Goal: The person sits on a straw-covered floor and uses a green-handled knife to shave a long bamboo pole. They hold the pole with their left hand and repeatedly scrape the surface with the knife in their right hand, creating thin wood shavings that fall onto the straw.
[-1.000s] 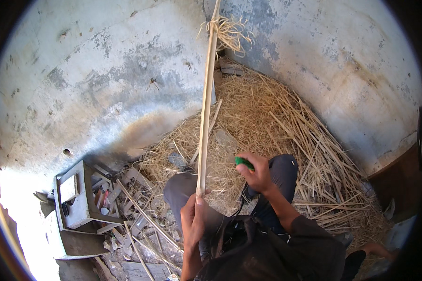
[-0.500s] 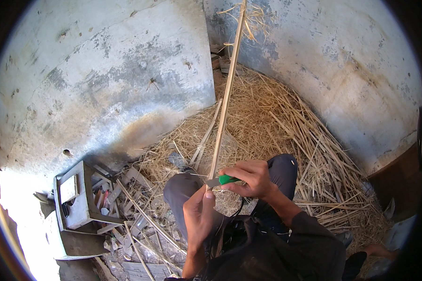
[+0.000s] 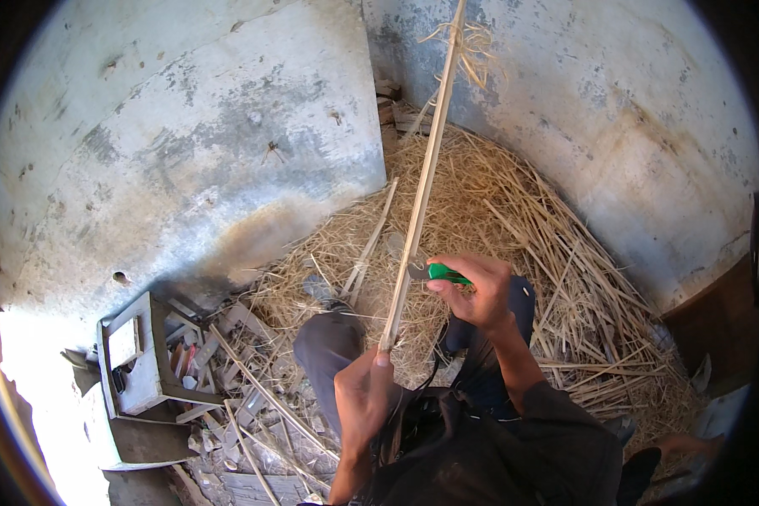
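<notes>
My left hand (image 3: 364,395) grips the lower end of a long pale cane stalk (image 3: 422,185) that rises steeply toward the top of the view, with frayed fibres near its upper end. My right hand (image 3: 478,291) holds a green-handled knife (image 3: 441,272); its blade touches the stalk's right side a little above my left hand. Both hands are over my knees, in grey trousers (image 3: 329,350). A heap of dry straw and cut stalks (image 3: 497,211) lies in front of me.
Weathered plaster walls (image 3: 185,143) meet in a corner behind the straw. A small grey wooden stool (image 3: 139,363) lies on its side at the lower left among split strips and debris (image 3: 244,405). A dark wooden edge (image 3: 717,320) is at the right.
The stalk has tilted from near upright to leaning right at its top. My right hand has brought the green-handled knife from beside my knee up against the stalk.
</notes>
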A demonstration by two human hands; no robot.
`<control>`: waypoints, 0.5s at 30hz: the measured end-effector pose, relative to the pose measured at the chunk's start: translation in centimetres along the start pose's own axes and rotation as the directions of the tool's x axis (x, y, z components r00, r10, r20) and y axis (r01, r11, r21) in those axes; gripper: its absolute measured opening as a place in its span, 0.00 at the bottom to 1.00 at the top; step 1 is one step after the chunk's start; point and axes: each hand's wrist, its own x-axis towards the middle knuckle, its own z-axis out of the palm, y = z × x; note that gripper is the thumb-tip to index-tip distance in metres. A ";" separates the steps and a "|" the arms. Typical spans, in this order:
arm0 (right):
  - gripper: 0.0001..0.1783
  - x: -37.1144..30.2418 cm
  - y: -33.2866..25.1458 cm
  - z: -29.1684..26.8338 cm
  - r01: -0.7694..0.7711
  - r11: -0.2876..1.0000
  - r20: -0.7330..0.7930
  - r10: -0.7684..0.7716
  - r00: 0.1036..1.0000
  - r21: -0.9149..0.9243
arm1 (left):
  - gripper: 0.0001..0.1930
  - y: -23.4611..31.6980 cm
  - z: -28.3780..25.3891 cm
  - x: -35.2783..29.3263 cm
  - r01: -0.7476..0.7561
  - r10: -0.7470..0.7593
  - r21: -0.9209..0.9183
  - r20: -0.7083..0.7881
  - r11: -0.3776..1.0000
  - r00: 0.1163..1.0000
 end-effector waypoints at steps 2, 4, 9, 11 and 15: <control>0.19 -0.1 -0.1 0.1 0.057 0.998 0.045 -0.056 0.997 -0.015 | 0.18 -0.1 0.5 0.1 -0.011 0.009 -0.064 -0.045 0.998 0.999; 0.19 -0.8 -0.2 0.5 0.137 0.990 0.148 -0.132 0.980 -0.021 | 0.17 0.3 0.7 0.3 -0.011 0.004 -0.098 -0.067 0.995 0.998; 0.19 -1.8 -2.2 1.2 0.181 0.983 0.195 -0.181 0.964 0.020 | 0.15 0.7 1.0 0.7 -0.058 0.051 -0.063 -0.097 0.996 0.994; 0.19 -1.9 -2.5 1.1 0.183 0.983 0.214 -0.180 0.960 0.008 | 0.16 0.4 0.9 0.6 -0.061 0.055 -0.076 -0.081 0.995 0.995; 0.19 -1.4 -2.7 0.9 0.188 0.982 0.207 -0.184 0.961 -0.002 | 0.17 0.0 1.0 0.6 -0.089 0.083 -0.058 -0.105 0.994 0.991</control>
